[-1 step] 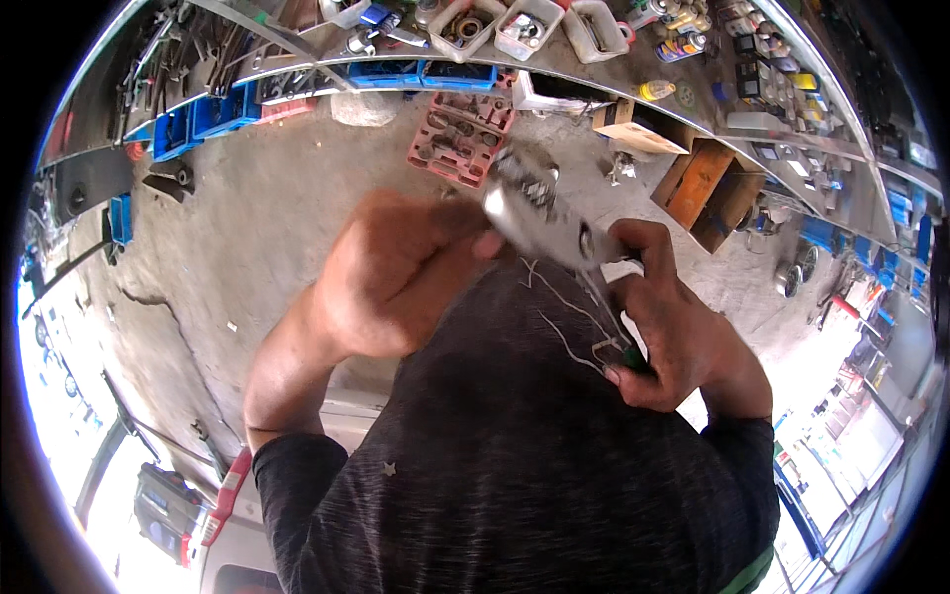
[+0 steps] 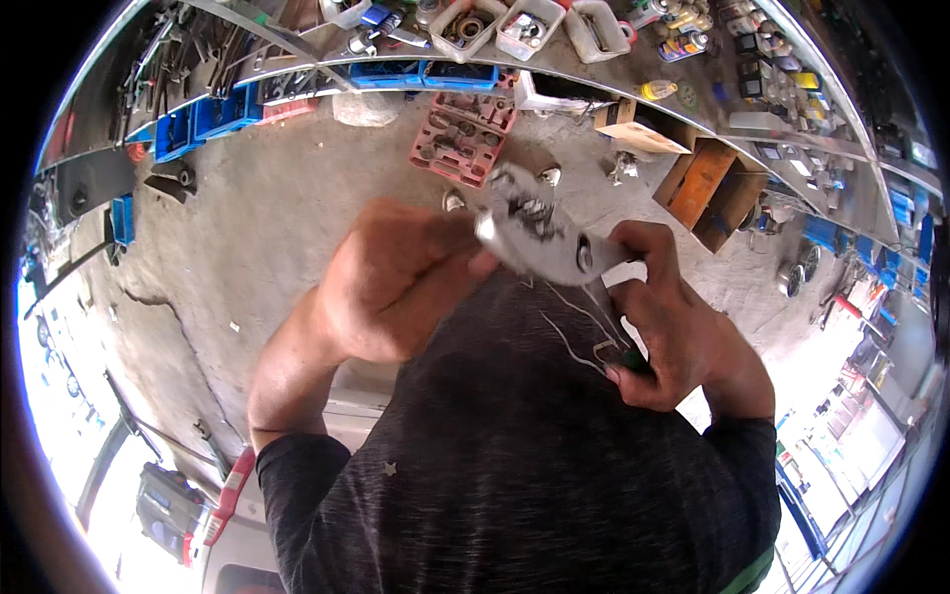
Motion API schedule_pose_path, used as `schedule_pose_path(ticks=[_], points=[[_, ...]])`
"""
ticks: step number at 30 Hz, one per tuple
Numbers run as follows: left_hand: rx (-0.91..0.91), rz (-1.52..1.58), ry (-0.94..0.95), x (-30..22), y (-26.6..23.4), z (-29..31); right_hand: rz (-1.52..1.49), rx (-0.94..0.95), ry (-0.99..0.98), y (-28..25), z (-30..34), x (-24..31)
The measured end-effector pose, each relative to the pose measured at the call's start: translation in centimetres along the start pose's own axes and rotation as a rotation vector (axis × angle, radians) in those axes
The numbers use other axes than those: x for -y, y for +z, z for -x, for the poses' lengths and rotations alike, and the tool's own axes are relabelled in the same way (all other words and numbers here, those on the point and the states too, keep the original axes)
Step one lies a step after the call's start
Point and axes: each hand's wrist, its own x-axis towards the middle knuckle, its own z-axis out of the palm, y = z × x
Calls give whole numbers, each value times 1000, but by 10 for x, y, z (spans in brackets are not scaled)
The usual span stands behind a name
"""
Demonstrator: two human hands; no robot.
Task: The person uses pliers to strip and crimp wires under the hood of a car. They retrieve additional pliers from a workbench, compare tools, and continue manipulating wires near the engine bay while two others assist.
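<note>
My right hand (image 2: 673,327) is closed around the handles of silver metal pliers (image 2: 539,233). Their toothed jaws and round pivot point up and to the left, slightly blurred. A bit of green (image 2: 633,358) shows by my right fingers. My left hand (image 2: 386,277) is closed, with thumb and fingers pinched against the left side of the plier head; whether a small thing sits between them is hidden. Thin pale lines (image 2: 569,342) run below the pliers in front of the dark shirt (image 2: 495,445); I cannot tell whether they are wire or print.
Beyond my hands, a red tool case (image 2: 463,139) lies open on the concrete floor. A workbench (image 2: 554,64) with plastic tubs, bottles and tools curves across the back. A wooden box (image 2: 708,188) stands right of it. Behind me on the left is a vehicle (image 2: 233,535).
The plier head has shifted slightly down and to the left, showing its jaws and pivot more sharply. Both hands keep nearly the same place and hold.
</note>
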Motion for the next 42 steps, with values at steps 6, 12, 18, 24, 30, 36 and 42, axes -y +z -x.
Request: schedule_pose_path(ticks=[6,12,18,24,30,36,42], points=[[39,113,105,9,1,12,155,-76,-162,3,-2,-8],[63,92,150,11,0,24,211,-87,-214,13,-4,-8],[35,11,170,12,1,29,202,-154,-239,17,-5,-7],[-39,5,206,16,2,36,189,-166,-196,17,-9,-7],[18,28,222,16,-3,30,212,-134,-210,18,-14,-6],[31,63,222,19,-5,33,245,-165,-244,20,-21,-8],[-1,94,227,17,-2,32,230,-177,-265,19,-25,-8]])
